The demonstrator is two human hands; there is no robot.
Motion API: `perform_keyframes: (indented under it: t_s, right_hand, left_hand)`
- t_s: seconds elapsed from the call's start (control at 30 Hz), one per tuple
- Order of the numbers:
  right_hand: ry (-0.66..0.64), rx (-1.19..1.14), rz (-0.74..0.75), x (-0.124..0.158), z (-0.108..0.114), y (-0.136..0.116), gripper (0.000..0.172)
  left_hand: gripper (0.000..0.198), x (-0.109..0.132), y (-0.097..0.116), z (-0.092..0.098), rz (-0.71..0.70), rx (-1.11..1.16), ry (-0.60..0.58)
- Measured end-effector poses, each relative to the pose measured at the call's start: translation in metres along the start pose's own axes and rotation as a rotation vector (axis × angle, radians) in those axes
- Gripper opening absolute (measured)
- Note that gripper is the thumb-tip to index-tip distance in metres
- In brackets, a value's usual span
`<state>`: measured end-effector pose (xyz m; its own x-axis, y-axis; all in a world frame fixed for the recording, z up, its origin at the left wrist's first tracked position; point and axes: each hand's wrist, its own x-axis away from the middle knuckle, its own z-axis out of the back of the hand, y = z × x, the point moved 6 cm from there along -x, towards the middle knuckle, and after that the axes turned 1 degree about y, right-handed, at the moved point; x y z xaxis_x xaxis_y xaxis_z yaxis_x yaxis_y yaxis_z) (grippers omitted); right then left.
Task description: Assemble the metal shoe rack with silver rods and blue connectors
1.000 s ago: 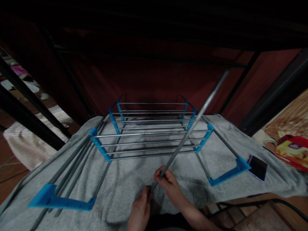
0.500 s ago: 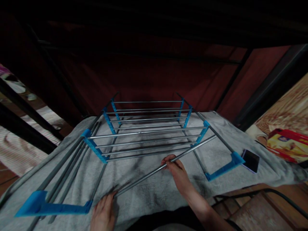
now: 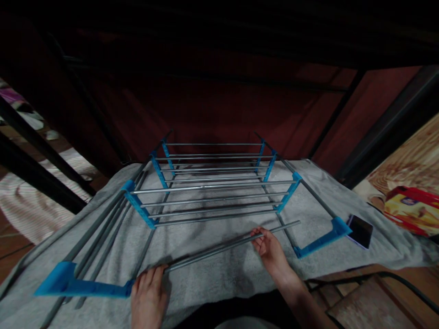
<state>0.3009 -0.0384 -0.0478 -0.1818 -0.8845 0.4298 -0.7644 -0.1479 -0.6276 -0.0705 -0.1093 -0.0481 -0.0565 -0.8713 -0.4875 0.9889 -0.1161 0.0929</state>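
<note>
A thin grey metal rod (image 3: pixel 219 250) slants across the front of a partly built rack with blue plastic brackets. My left hand (image 3: pixel 149 292) is closed around the rod's left end, beside the inner tip of the front left blue bracket (image 3: pixel 92 289); its fingers hide that end. Farther right, my right hand (image 3: pixel 269 249) pinches the rod between thumb and fingers. The rod's free right end rises a little past this hand, short of the front right blue bracket (image 3: pixel 320 240). Several crossbars (image 3: pixel 212 186) span the rack's rear brackets.
A grey blanket (image 3: pixel 206 283) lies under the rack. Several loose tubes (image 3: pixel 106 242) lie along its left side. A phone (image 3: pixel 361 232) rests by the right bracket, with a red and yellow package (image 3: pixel 411 210) beyond. Dark bed-frame bars (image 3: pixel 338 114) stand around.
The rod's right end has swung down toward me, away from the crossbars. My right hand has slid right and lower along the rod. My left hand stays at the left end.
</note>
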Motion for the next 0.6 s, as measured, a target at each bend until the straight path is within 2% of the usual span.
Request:
perform_keyframes:
  t_s: [0.13,0.27,0.5,0.6]
  right_hand:
    - [0.101,0.005,-0.15,-0.006,0.031,0.021,0.015]
    - [0.112,0.024,-0.248,-0.004,0.045,0.034,0.013]
    - [0.076,0.126,-0.297,-0.007,0.075,0.036,0.013]
    - [0.012,0.23,-0.268,-0.012,0.087,0.036,0.008]
  left_hand:
    - [0.043,0.003,-0.002,-0.003,-0.012,0.002,-0.02]
    - [0.044,0.002,-0.004,-0.005,-0.017,0.013,-0.004]
    - [0.049,-0.001,0.016,0.003,0.065,0.01,-0.134]
    - [0.05,0.002,0.021,0.006,0.085,0.0,-0.171]
